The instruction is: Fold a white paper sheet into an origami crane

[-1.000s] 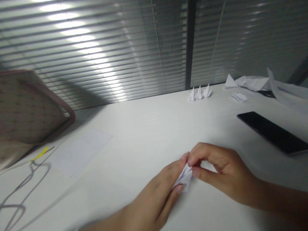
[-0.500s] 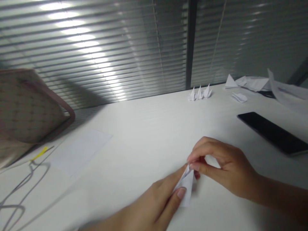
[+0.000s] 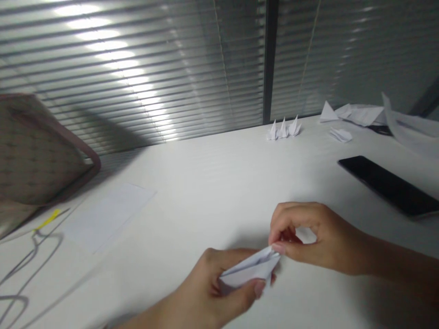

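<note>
A small folded piece of white paper (image 3: 248, 270) is held just above the table at the lower middle, its folds standing a little apart along the top. My left hand (image 3: 219, 285) grips it from the left, thumb on the near face and fingers behind. My right hand (image 3: 305, 235) pinches its right-hand tip between thumb and fingers. Behind the hands, three small pointed paper figures (image 3: 283, 130) stand in a row close to the far edge of the table.
A black phone (image 3: 389, 183) lies at the right. Behind it are a small folded paper (image 3: 340, 135) and loose crumpled sheets (image 3: 363, 114). Flat paper (image 3: 109, 217), a grey cable (image 3: 32, 256) with a yellow tie, and a quilted bag (image 3: 37, 155) occupy the left. Blinds (image 3: 192, 59) line the back.
The folded paper has turned from nearly upright to lying more sideways, and its folds show more openly. My left hand has shifted slightly left with it; my right hand still pinches the tip.
</note>
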Available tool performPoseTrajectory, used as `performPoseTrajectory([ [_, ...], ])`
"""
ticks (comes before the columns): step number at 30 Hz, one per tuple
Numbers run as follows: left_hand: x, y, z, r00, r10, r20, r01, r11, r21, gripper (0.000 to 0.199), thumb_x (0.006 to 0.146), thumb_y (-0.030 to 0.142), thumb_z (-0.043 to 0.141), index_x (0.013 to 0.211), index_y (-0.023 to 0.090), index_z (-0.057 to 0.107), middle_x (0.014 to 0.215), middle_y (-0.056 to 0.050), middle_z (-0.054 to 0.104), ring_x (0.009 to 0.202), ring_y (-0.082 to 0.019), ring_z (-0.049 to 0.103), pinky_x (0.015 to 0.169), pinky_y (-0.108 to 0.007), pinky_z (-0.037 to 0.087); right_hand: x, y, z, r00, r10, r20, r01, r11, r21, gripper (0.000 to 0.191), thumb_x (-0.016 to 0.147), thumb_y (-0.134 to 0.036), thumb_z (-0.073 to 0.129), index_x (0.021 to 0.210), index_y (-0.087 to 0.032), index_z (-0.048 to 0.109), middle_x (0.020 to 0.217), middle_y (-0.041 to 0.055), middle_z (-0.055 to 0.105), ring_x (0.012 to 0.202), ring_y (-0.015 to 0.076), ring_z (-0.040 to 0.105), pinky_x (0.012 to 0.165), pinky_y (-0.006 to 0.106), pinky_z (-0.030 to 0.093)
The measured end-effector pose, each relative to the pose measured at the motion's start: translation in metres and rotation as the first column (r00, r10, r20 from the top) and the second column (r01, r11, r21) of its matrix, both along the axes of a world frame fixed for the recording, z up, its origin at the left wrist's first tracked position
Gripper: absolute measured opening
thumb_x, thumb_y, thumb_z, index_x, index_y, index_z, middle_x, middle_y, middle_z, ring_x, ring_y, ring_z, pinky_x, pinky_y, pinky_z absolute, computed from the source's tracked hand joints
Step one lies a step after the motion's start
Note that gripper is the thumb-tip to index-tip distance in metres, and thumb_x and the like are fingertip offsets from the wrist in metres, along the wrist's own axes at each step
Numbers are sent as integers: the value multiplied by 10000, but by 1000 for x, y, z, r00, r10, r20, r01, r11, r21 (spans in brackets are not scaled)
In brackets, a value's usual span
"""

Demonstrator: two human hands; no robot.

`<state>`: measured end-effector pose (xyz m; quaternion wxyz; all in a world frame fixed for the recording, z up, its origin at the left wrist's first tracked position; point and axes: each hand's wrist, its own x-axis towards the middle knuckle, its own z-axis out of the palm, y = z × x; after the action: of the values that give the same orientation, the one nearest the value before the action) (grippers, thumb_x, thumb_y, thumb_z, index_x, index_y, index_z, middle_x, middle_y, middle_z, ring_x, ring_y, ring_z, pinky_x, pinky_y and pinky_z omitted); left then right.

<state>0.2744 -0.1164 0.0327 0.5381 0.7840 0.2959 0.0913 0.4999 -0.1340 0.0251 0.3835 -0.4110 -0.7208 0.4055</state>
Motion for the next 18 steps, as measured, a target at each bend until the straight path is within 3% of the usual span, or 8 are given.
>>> performPoseTrajectory([
  [10,0,1,3,998,36,-60,-33,998,44,304,933,342,459,918,151,695,714,-8,646,623,-122,563,542,-176,446,-1,0,-1,997,-32,74,40,993,-110,44,784,-221,692,751,-193,702,735,-7,621,619,83,532,540,195,416],
  [18,-2,1,1,987,103,-127,-121,982,-143,367,927,416,459,904,130,689,721,-35,664,634,-141,606,594,-218,500,0,2,0,997,12,82,-1,990,-142,89,805,-252,673,750,-204,723,723,16,650,623,110,568,528,211,430],
])
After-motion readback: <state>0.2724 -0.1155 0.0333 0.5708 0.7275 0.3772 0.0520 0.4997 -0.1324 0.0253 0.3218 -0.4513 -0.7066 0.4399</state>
